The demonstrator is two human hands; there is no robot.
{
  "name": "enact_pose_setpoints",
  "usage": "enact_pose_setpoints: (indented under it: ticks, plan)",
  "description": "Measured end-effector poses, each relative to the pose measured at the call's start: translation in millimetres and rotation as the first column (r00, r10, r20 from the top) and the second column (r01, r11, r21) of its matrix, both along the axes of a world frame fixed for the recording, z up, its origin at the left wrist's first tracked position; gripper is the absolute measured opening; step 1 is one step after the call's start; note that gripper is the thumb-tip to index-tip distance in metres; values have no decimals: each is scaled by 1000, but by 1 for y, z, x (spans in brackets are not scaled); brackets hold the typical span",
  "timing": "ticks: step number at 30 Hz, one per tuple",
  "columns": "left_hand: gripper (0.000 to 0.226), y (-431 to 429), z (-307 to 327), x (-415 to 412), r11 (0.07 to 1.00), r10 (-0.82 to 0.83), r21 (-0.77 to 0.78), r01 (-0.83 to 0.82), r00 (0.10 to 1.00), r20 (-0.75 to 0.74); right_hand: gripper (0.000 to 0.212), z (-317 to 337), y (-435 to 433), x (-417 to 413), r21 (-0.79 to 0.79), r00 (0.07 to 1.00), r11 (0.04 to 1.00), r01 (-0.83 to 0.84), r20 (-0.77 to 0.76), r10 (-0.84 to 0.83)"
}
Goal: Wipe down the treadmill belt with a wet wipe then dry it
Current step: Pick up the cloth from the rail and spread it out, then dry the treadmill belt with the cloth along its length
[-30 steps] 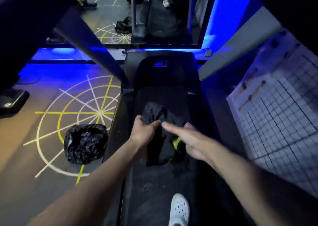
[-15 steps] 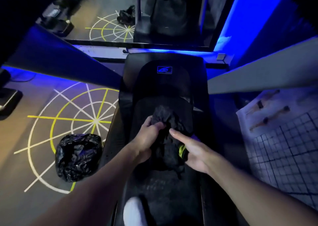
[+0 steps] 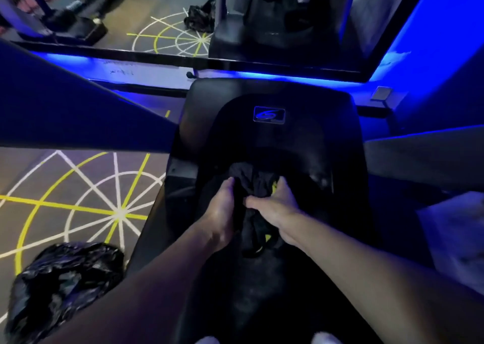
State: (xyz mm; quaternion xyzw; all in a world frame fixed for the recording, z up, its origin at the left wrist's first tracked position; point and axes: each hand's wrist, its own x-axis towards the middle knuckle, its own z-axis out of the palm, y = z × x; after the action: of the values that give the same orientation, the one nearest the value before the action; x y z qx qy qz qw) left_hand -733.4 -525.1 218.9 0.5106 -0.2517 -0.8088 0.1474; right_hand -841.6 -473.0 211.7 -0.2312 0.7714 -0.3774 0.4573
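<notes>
A crumpled black cloth (image 3: 252, 180) with small yellow-green patches lies on the dark treadmill belt (image 3: 251, 299), close to the front motor cover (image 3: 269, 134). My left hand (image 3: 222, 213) grips the cloth's left side. My right hand (image 3: 275, 205) grips its right side, fingers curled into the fabric. Both hands are close together, thumbs nearly touching. The lower part of the cloth hangs between my wrists. No wet wipe shows.
A black plastic bag (image 3: 62, 281) sits on the floor left of the treadmill. Sloping handrail supports (image 3: 78, 113) flank the belt. A mirror (image 3: 183, 21) stands ahead. White paper (image 3: 455, 228) lies at right. My white shoe tips (image 3: 324, 339) are on the belt.
Both hands have moved forward along the belt toward the motor cover. My right hand went from extended fingers beside the cloth to gripping it. The camera has leaned forward and down.
</notes>
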Motion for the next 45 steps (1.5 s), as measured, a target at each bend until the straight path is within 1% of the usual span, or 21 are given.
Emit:
enact_pose_setpoints:
  ticks: [2, 5, 7, 8, 9, 10, 11, 12, 14, 15, 17, 19, 20, 22, 23, 28, 31, 33, 35, 41, 45]
  plan:
    - [51, -26, -60, -15, 996, 32, -83, -26, 997, 69, 67, -61, -33, -16, 21, 989, 998, -64, -132, 66]
    - [29, -71, -147, -29, 937, 56, -348, 40, 964, 260, 77, -144, -81, -36, 95, 935, 984, -151, -310, 173]
    - [27, -99, -201, -27, 844, -6, -479, 241, 898, 440, 79, -184, -111, -43, 131, 892, 976, -176, -398, 214]
    - [21, -114, -228, -25, 754, -36, -515, 407, 810, 586, 80, -204, -127, -44, 134, 876, 974, -183, -427, 224]
    - [17, -128, -254, -24, 644, -75, -496, 583, 693, 717, 81, -222, -143, -45, 127, 858, 973, -192, -459, 229]
    - [32, -141, -276, -23, 527, -117, -421, 738, 553, 825, 82, -237, -158, -45, 118, 838, 972, -201, -493, 234]
    - [54, -155, -296, -22, 428, -135, -332, 841, 423, 896, 86, -251, -175, -44, 105, 813, 970, -221, -530, 242]
    - [73, -167, -309, -23, 357, -146, -270, 894, 339, 930, 93, -263, -191, -42, 87, 786, 966, -244, -566, 249]
    - [98, -184, -318, -28, 247, -183, -200, 948, 248, 951, 107, -278, -217, -34, 77, 723, 948, -309, -629, 287]
    - [107, -188, -323, -30, 228, -205, -163, 960, 211, 956, 109, -287, -229, -30, 102, 656, 926, -363, -678, 332]
    - [122, -191, -335, -30, 231, -231, -67, 971, 122, 965, 99, -304, -247, -25, 250, 448, 832, -495, -747, 491]
    - [133, -185, -349, -28, 259, -252, 42, 965, 26, 967, 83, -323, -255, -25, 434, 257, 683, -588, -700, 666]
    - [136, -182, -353, -29, 266, -254, 68, 962, 2, 967, 77, -332, -257, -28, 483, 204, 636, -602, -677, 708]
    - [139, -181, -356, -36, 311, -275, 72, 948, 17, 961, 72, -342, -259, -31, 516, 146, 604, -607, -675, 723]
    - [140, -181, -357, -41, 341, -291, 73, 937, 32, 956, 72, -344, -260, -31, 513, 144, 609, -606, -682, 717]
    - [126, -177, -370, -61, 477, -215, 74, 876, 34, 976, 74, -346, -268, -30, 440, 187, 685, -581, -747, 638]
    - [117, -179, -375, -69, 502, -193, 92, 860, 7, 981, 77, -352, -269, -36, 426, 158, 709, -562, -786, 597]
    - [128, -178, -373, -74, 505, -195, 107, 856, -8, 981, 78, -353, -267, -43, 443, 129, 716, -540, -797, 590]
    - [140, -175, -367, -78, 460, -202, 115, 880, -22, 979, 74, -354, -264, -54, 460, 124, 733, -501, -800, 586]
    - [117, -167, -357, -89, 208, -127, 32, 978, -5, 992, 76, -355, -256, -85, 445, 232, 776, -447, -780, 581]
    - [109, -162, -359, -93, 173, -95, 51, 984, -35, 995, 72, -355, -244, -108, 414, 301, 812, -411, -779, 549]
